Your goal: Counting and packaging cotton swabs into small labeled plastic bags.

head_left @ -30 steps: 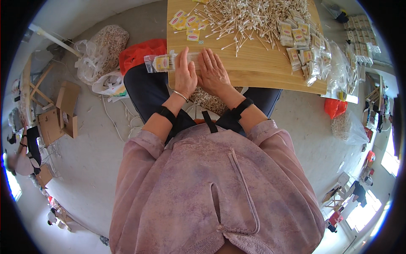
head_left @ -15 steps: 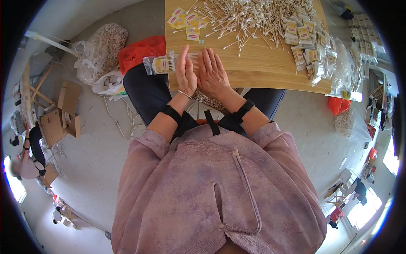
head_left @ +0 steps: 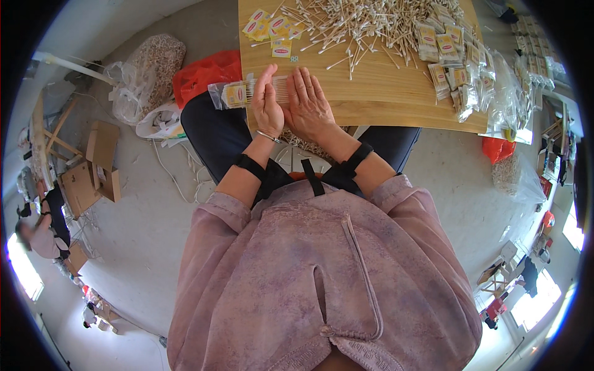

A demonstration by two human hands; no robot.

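Note:
At the table's near left corner, my left hand [head_left: 266, 106] stands on its edge with straight fingers. My right hand [head_left: 307, 104] lies flat beside it, fingers stretched out over a row of cotton swabs [head_left: 282, 88]. Part of that row shows between the two hands; the rest is under my right palm. Just left of my left hand, a clear plastic bag [head_left: 218, 96] with a yellow card [head_left: 236, 95] and swabs inside sticks out past the table edge. Whether the row and the bagged swabs join behind my left hand is hidden.
A heap of loose cotton swabs [head_left: 365, 28] covers the far part of the wooden table [head_left: 365, 102]. Several yellow cards [head_left: 281, 48] lie at its far left, filled swab packets [head_left: 459, 77] on the right. A red bag [head_left: 207, 77] sits left of the table.
Both hands hold nearly the same pose and place. The whole view has shifted very slightly.

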